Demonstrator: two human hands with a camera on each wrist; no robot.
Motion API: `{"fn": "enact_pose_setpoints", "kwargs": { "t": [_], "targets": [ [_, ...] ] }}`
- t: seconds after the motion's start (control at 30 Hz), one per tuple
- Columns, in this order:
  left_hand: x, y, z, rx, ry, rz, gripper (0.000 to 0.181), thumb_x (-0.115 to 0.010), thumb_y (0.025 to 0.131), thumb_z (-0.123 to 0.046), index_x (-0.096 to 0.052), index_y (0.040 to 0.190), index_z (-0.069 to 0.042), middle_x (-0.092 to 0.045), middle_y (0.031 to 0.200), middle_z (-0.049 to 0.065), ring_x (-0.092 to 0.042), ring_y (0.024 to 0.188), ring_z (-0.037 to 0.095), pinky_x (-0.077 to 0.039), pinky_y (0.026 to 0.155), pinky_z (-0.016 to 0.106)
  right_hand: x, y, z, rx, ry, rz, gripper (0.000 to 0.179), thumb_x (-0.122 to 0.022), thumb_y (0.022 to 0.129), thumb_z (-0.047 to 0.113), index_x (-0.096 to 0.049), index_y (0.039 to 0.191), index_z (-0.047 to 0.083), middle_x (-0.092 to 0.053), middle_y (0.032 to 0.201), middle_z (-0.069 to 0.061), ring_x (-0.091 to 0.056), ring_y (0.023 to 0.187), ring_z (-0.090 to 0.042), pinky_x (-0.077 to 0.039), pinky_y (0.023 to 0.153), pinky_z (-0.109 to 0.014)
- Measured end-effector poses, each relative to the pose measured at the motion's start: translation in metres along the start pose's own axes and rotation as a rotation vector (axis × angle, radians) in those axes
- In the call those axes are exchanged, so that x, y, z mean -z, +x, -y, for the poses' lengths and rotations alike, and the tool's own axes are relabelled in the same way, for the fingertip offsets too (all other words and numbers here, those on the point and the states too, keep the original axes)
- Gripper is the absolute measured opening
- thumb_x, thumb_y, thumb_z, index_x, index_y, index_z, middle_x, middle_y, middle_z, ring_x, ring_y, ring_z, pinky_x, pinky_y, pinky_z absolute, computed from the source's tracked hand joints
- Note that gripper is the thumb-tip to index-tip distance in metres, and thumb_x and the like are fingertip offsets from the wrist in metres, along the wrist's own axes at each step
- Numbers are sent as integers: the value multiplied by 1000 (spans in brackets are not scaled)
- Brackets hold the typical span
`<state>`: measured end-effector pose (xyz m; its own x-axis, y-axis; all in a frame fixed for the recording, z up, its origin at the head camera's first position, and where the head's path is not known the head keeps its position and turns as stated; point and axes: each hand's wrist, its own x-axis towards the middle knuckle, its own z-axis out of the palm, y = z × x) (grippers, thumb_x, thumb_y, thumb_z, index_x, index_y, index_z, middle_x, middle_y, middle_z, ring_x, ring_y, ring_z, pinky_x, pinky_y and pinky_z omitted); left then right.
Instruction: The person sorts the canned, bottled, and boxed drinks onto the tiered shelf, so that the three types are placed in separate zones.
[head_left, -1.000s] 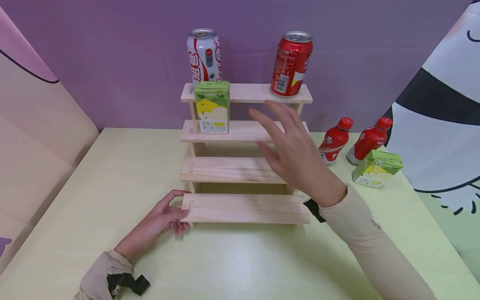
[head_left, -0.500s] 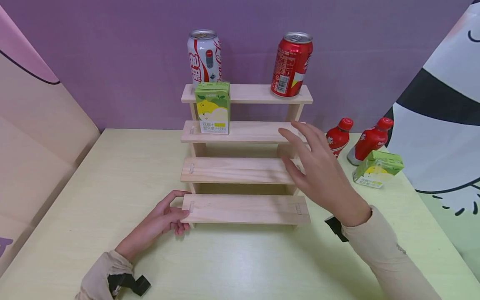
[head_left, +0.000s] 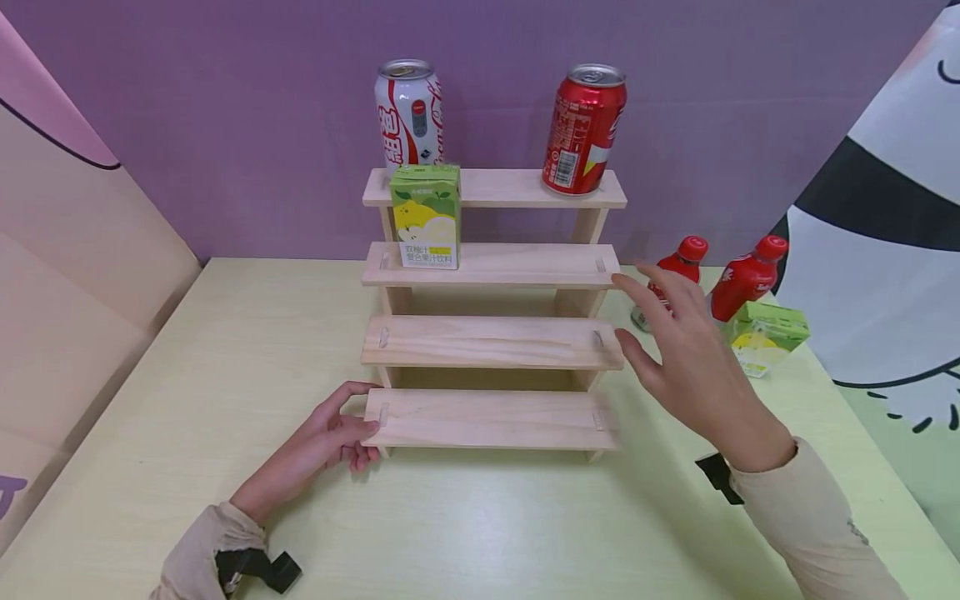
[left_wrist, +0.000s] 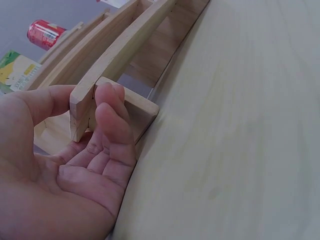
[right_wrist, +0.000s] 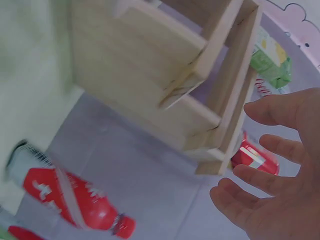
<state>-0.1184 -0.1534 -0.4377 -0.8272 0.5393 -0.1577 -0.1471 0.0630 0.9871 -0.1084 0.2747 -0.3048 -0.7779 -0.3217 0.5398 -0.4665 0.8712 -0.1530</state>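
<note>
A four-tier wooden display rack (head_left: 487,418) stands on the table. My left hand (head_left: 318,437) grips the left end of its lowest board, fingers and thumb around the board end (left_wrist: 82,107) in the left wrist view. My right hand (head_left: 697,375) is in the air just right of the rack, fingers spread and holding nothing. Behind it are two red-capped bottles (head_left: 750,275) and a green juice box (head_left: 772,329), partly covered by the hand. A second juice box (head_left: 426,217) stands at the left of the second tier from the top.
On the top tier stand a white-and-red can (head_left: 408,112) at the left and a red can (head_left: 583,133) at the right. A purple backdrop (head_left: 300,125) rises right behind the table (head_left: 465,525).
My right hand has moved right and slightly down, from in front of the upper tiers to beside the rack, toward the bottles. The left hand has stayed on the lowest board.
</note>
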Motion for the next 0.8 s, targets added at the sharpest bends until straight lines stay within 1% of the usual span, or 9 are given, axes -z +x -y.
{"fn": "enact_pose_setpoints", "kwargs": {
  "t": [0.23, 0.4, 0.5, 0.63, 0.8],
  "targets": [
    [0, 0, 0, 2, -6, 1, 47, -58, 101, -21, -33, 141, -15, -67, 84, 20, -59, 68, 20, -53, 63, 30, -1, -19, -18, -42, -32, 24, 78, -84, 72, 0, -50, 141, 11, -44, 143, -19, -39, 131, -39, -48, 90, -65],
    [0, 0, 0, -2, -7, 5, 47, -58, 101, -21, -33, 140, -14, -67, 84, 21, -59, 67, 20, -53, 63, 30, -2, -32, -32, -84, -70, 51, 78, -84, 72, 1, -50, 141, 11, -42, 145, -19, -38, 131, -40, -48, 88, -66],
    [0, 0, 1, -4, -7, 8, 46, -58, 101, -21, -33, 140, -13, -67, 84, 21, -59, 67, 20, -53, 63, 30, -2, -40, -41, -112, -87, 52, 78, -83, 73, 0, -48, 143, 10, -41, 145, -21, -38, 131, -41, -47, 89, -68],
    [0, 0, 1, -6, -12, 12, 46, -58, 102, -20, -33, 140, -13, -66, 84, 21, -59, 68, 20, -52, 63, 30, -1, -48, -53, -125, -99, 39, 79, -82, 73, -2, -47, 143, 8, -42, 143, -24, -39, 129, -43, -46, 89, -68],
    [0, -1, 0, -8, -14, 11, 46, -58, 102, -20, -33, 140, -13, -66, 84, 21, -59, 68, 20, -52, 63, 30, -1, -55, -66, -185, -106, 48, 78, -82, 74, 0, -47, 143, 7, -41, 143, -25, -36, 131, -44, -45, 88, -70]
  ]
}}
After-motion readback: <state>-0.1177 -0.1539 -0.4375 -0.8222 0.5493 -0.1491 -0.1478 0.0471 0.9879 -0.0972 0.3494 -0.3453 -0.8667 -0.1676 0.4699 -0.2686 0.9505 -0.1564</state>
